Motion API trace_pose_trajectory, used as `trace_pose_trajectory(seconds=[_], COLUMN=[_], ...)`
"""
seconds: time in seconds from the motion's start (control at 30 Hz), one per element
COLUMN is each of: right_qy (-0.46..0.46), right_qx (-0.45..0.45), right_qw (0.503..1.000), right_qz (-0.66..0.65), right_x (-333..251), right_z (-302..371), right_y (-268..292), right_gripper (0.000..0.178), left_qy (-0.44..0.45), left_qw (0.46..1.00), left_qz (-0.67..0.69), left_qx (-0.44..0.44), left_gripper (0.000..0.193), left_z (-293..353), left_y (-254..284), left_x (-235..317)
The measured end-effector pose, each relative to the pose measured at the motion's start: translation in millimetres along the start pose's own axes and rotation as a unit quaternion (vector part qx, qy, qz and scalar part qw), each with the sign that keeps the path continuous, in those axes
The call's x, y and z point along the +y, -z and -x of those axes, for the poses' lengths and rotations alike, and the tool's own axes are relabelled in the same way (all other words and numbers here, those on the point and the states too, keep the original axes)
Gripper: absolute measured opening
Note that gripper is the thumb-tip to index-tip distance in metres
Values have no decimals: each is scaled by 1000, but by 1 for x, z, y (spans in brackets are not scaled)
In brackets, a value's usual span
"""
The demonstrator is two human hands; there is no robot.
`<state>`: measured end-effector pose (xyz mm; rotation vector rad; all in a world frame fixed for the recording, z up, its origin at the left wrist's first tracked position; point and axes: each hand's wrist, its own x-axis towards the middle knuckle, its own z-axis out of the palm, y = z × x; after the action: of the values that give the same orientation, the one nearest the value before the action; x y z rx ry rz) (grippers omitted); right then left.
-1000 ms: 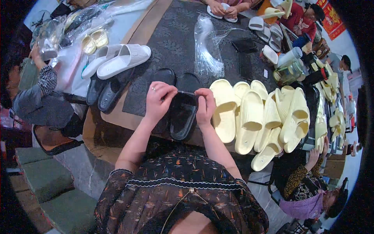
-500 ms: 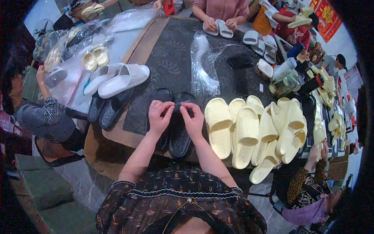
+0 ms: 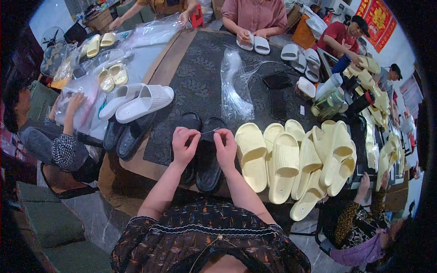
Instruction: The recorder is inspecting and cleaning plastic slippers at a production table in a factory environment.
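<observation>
Between my left hand (image 3: pixel 184 144) and my right hand (image 3: pixel 225 148), a thin clear plastic tie (image 3: pixel 209 132) is stretched in a shallow arc. Each hand pinches one end with thumb and fingers. Under them a pair of black slippers (image 3: pixel 210 169) lies side by side on the dark patterned mat, partly covered by my hands and forearms. Just beyond, a clear bag holds a bundle of the same kind of ties (image 3: pixel 236 88), some fanning out to the right. Pale yellow slippers (image 3: pixel 251 157) are heaped close to my right hand.
White slippers (image 3: pixel 144 103) rest on dark slippers (image 3: pixel 133 136) at the left. Bottles (image 3: pixel 328 102), a jar (image 3: pixel 306 87) and a black phone-like object (image 3: pixel 276 80) stand or lie at the right. Co-workers sit around the table; one across handles grey-white slippers (image 3: pixel 261 44).
My hands have moved slightly apart, and the tie shows more clearly between them. The view has shifted a little. A co-worker at left now reaches onto the plastic bags.
</observation>
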<state>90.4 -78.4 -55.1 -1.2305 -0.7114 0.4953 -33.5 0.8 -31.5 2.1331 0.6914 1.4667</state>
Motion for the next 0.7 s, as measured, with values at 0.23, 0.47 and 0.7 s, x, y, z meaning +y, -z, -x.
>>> trace_pose_trajectory(seconds=[0.23, 0.47, 0.7], right_qy=[147, 136, 15], right_qx=[-62, -66, -8], right_qw=[973, 979, 1000], right_qz=[164, 136, -15], right_x=[-8, -6, 5], right_z=[3, 0, 1], right_y=[-3, -2, 2], right_gripper=[12, 7, 7], left_qy=[-30, -23, -21], left_qw=[999, 999, 999], left_qz=[-32, -10, -14], left_qx=[-29, -25, -40], left_gripper=[9, 6, 5], left_z=[1, 2, 3], left_y=[1, 1, 0], left_x=[-2, -4, -4])
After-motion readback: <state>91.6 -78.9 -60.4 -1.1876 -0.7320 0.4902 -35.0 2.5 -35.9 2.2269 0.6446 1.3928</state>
